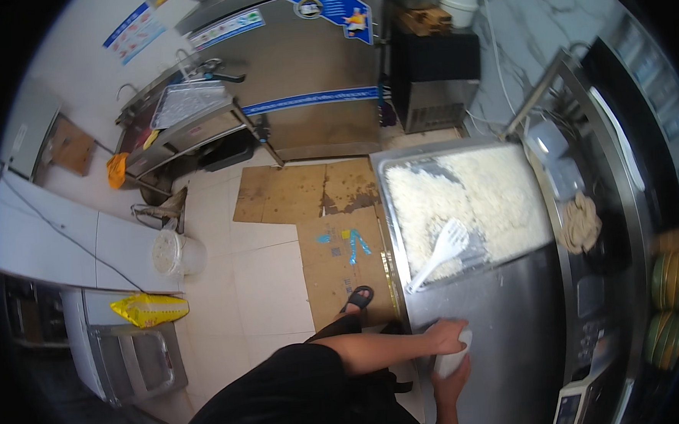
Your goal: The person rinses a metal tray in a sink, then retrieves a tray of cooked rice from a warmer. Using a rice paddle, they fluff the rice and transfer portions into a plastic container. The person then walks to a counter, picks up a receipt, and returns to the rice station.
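Over the stainless steel worktop [512,318], near its front edge, both of my hands grip one white container [454,360]. It looks like a small plastic tub, tilted, with much of it hidden by fingers. My left hand [447,336] is on its upper end, and my right hand [455,377] holds the lower end. Just beyond them lies a large metal tray [397,232] of what looks like cooked white rice [500,198], with bare metal showing in places. A white slotted plastic rice paddle [450,241] rests on the rice, its handle reaching the tray's near left corner.
A shelf along the right holds clear plastic tubs [565,177], a beige cloth [581,225] and a device with a display [571,407]. Flattened cardboard [342,258] covers the floor. Left are a white bucket [183,252], a yellow bag [149,310] and a sink counter [180,134].
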A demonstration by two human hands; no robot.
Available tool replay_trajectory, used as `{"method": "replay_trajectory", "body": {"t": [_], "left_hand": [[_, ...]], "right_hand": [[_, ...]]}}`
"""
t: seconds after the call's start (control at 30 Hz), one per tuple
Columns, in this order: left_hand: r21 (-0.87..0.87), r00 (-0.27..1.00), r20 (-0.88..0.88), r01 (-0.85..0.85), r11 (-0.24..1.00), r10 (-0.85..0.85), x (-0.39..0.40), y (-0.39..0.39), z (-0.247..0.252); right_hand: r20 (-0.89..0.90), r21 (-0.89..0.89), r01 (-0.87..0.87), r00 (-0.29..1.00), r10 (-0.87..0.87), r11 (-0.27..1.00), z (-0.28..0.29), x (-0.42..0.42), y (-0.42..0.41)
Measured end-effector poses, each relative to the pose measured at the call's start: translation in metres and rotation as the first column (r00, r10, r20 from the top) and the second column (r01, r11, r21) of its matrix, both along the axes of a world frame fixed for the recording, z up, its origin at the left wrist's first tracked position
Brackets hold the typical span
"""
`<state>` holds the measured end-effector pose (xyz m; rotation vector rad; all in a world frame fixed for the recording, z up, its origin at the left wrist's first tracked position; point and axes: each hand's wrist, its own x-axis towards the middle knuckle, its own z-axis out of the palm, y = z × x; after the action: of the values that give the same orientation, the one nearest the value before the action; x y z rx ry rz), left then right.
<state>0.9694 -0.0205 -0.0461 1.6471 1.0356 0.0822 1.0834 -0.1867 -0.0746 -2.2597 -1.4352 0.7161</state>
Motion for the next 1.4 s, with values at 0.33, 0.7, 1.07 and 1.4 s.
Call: {"method": "replay_trajectory", "body": {"t": [0.33,0.7,1.07,1.4], "left_hand": [[-0.707,0.799,0.371,-0.086,0.702,0.472,-0.252,0.032,0.046],[-0.856,-0.248,0.360,-0.471,0.213,0.899,-0.703,0.094,0.077],[-0.835,-0.924,0.233,-0.349,-0.424,0.303,-0.903,0.020,0.035],[-0.749,-0.952,-0.105,0.265,-0.608,-0.287,-0.941,0.101,0.034]], "right_hand": [[-0.475,0.095,-0.160,0.860,0.186,0.983,0.089,-0.199,0.107],[-0.804,0.219,-0.478,0.405,0.434,0.851,0.106,-0.580,0.354],[-0.862,0.338,-0.324,0.269,0.429,0.884,0.067,-1.012,0.696],[0.095,0.184,-0.933,0.330,0.939,0.309,-0.010,-1.374,1.062]]}}
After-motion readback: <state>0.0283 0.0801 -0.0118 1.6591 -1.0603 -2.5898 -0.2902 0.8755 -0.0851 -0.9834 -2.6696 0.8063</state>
